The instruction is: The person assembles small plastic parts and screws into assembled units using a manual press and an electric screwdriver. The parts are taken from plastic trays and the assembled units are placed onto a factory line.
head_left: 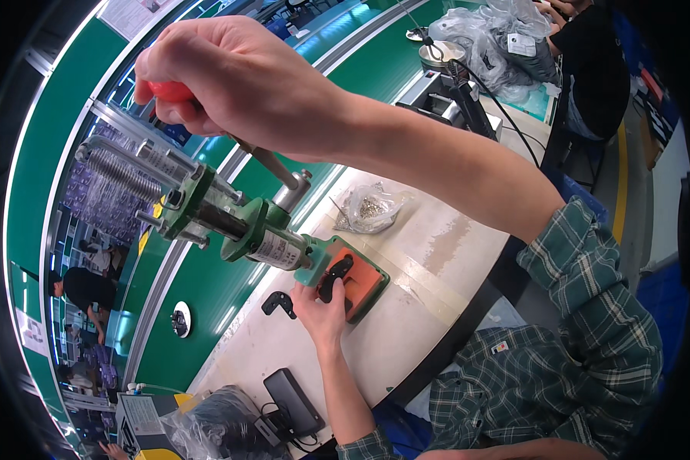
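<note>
My right hand [230,80] is raised at the upper left, its fingers wrapped round the red knob [170,91] on the lever of a green hand press [245,226]. Below it, at the press's base, my left hand [320,308] pinches a small black plastic part [337,274] between thumb and fingers. That part rests over the orange pad [366,282] on the base, beneath the ram; the contact point of ram and part is partly hidden. Beside my left hand, a second angled black part [278,304] lies on the white bench [429,264].
A clear bag of small metal pieces [370,208] lies behind the press base. A black box-shaped device [294,402] with cables and a plastic-wrapped bundle [221,425] sit at the near left. A white dish of black parts [180,319] stands on the green conveyor belt [207,295]. Another person [596,73] works far right.
</note>
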The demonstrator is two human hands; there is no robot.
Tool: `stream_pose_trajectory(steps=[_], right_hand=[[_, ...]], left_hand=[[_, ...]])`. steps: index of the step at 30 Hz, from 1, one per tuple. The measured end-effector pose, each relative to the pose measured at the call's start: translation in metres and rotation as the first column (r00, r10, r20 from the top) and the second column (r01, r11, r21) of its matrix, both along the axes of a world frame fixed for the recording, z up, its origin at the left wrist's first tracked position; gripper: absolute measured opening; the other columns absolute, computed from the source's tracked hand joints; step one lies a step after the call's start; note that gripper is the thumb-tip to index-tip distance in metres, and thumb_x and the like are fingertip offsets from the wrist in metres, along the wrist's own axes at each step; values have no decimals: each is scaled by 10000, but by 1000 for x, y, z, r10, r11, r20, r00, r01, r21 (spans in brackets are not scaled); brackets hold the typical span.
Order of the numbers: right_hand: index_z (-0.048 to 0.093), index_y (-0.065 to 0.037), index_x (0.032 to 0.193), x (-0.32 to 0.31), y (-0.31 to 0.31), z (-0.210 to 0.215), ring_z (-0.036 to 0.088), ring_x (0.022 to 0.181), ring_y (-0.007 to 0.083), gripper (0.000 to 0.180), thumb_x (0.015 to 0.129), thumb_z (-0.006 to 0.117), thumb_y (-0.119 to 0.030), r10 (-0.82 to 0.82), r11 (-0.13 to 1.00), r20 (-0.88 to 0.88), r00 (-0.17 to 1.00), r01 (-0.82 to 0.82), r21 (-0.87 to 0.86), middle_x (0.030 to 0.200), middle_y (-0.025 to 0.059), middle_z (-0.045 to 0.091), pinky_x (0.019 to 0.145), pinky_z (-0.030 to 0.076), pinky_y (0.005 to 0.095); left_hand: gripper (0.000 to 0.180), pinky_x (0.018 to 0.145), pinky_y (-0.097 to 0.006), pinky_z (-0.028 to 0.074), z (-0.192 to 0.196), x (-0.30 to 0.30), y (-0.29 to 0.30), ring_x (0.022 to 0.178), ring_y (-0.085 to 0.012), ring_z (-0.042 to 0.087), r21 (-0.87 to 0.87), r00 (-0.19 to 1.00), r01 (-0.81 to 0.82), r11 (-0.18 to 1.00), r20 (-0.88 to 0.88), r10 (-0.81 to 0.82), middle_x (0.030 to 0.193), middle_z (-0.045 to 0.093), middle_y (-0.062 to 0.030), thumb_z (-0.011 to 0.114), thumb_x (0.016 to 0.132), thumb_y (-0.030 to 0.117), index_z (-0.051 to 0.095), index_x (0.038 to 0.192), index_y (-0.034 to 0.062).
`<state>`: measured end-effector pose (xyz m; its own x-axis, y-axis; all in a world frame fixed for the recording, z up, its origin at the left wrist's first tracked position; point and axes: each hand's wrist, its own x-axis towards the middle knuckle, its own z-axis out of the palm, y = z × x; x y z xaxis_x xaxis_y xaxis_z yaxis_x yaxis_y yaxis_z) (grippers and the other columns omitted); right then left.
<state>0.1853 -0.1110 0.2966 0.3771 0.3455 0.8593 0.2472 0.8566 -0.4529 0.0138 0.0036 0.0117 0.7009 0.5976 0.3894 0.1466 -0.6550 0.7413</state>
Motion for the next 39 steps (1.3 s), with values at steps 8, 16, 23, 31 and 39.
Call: stream_pose_trajectory(steps=[8,16,23,31,39], right_hand=[[653,11,871,1,1,0,573,661,89,272,969,601,-237,-6,1000,6,1000,7,-6,753,45,623,597,468,263],[651,3,867,1,0,0,574,674,88,265,972,593,-234,-5,1000,8,1000,5,-4,763,41,620,610,471,262],[647,-13,844,1,-1,-1,565,669,85,269,975,585,-239,-16,1000,11,1000,16,-13,761,35,616,606,458,264],[654,-8,852,1,-1,-1,564,666,88,276,977,582,-243,-30,999,19,999,31,-10,756,35,614,601,458,269],[653,-4,857,1,-1,-1,566,667,86,270,981,581,-233,-11,1000,17,1000,11,0,752,36,612,598,457,267]], left_hand=[[283,765,-347,516,-1,0,1,890,-215,568,35,1000,-6,999,-4,6,975,705,-41,814,790,88,764,1066,52],[303,842,-390,510,-7,2,1,940,-253,579,85,1000,-18,996,-12,19,1039,679,-54,786,796,99,763,1097,77],[339,813,-365,514,-1,1,0,970,-238,596,-22,1000,8,1000,-23,-8,1057,672,-51,789,795,82,762,1133,74],[331,785,-333,526,-4,0,1,980,-209,610,-39,1000,9,999,-22,-10,1075,674,-36,791,813,55,770,1142,60],[330,808,-345,533,-4,2,2,1003,-221,605,-63,999,23,998,-24,-24,1093,665,-40,779,816,46,773,1146,55]])
